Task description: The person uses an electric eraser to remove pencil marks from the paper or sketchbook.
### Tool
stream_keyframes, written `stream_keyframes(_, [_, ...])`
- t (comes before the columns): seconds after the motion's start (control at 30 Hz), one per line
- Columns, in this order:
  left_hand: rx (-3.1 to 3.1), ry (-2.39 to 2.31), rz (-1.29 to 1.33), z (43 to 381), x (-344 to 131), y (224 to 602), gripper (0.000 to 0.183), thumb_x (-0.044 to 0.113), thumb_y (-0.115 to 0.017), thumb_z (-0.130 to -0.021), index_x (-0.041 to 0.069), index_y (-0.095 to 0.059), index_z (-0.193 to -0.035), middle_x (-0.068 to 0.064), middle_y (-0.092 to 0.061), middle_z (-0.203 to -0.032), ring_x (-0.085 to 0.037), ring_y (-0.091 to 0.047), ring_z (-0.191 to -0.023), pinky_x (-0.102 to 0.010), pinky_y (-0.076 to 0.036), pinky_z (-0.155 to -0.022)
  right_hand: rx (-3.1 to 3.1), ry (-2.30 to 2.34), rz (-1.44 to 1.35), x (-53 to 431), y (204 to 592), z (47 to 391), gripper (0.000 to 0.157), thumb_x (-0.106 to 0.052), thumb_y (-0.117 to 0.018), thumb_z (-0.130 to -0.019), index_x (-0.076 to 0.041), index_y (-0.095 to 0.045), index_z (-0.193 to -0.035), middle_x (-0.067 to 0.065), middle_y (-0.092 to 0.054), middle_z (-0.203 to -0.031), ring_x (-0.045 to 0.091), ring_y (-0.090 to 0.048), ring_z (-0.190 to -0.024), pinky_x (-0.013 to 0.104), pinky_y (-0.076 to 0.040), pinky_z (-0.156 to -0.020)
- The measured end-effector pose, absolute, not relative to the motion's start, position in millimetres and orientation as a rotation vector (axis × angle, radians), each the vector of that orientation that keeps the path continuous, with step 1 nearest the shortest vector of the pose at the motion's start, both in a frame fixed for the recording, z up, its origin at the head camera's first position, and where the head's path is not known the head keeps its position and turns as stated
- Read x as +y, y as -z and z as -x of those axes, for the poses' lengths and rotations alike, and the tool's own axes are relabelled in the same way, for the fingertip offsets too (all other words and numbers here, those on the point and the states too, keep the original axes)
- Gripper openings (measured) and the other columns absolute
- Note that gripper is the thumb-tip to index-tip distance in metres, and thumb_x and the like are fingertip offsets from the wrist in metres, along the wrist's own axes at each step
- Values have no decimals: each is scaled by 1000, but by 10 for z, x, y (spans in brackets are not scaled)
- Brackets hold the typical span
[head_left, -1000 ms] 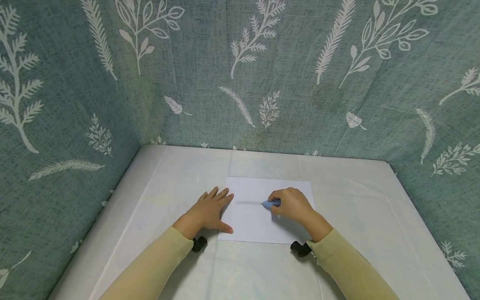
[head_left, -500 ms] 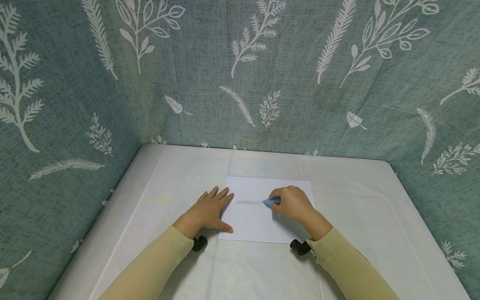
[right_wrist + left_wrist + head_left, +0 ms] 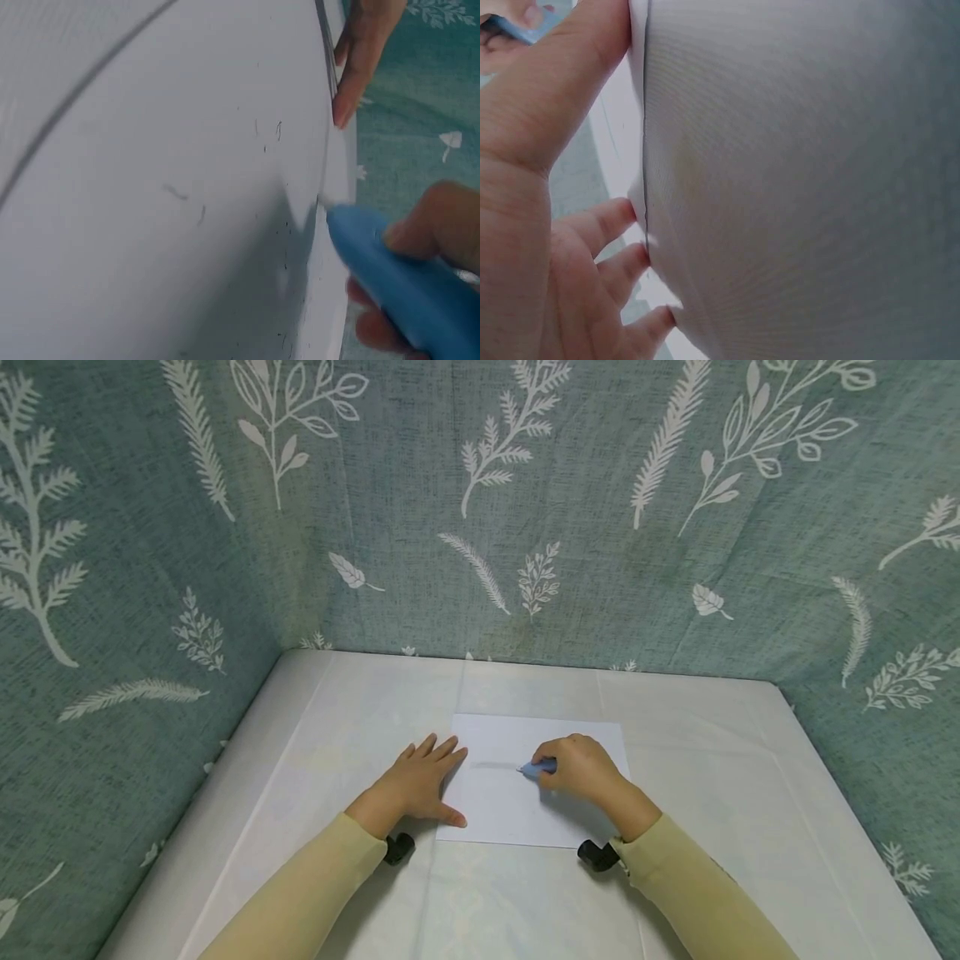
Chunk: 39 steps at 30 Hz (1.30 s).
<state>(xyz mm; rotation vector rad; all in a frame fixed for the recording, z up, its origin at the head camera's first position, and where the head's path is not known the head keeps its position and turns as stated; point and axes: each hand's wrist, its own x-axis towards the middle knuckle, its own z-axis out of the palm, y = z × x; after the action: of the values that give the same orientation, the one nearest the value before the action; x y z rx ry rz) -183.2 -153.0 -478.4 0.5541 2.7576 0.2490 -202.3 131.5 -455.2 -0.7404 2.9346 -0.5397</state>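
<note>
A white sheet of paper [image 3: 502, 814] lies on the table with a faint grey line [image 3: 491, 765] across it. My left hand [image 3: 412, 783] rests spread at the sheet's left edge, its fingertips and thumb on the paper. In my right hand [image 3: 588, 770] is a thick blue pen-style eraser [image 3: 397, 274], pinched between thumb and fingers. Its slim pale tip is at the right end of the line. Small dark crumbs [image 3: 176, 192] dot the paper in the right wrist view. The palm hides the eraser's back end in the head view.
A white cloth [image 3: 697, 760] covers the table. Green leaf-patterned fabric [image 3: 585, 568] walls it in at the back and both sides. Black wrist devices [image 3: 597, 856] sit by the sleeves, just above the table.
My right hand moves the eraser tip slightly right and away, then back left and toward me, in short strokes by the line's end. My left hand stays in place.
</note>
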Motion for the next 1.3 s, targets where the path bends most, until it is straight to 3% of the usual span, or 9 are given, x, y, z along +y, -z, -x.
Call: stream_keyframes(1.3, [2763, -255, -563, 1820, -1540, 4781, 118, 71, -80, -65, 19, -32, -159, -6, -20, -166, -38, -11, -152, -60, -14, -119, 2923, 551, 770, 1246, 4509, 2015, 17, -16, -81, -81, -18, -79, -97, 0, -75, -95, 20, -64, -83, 39, -53, -76])
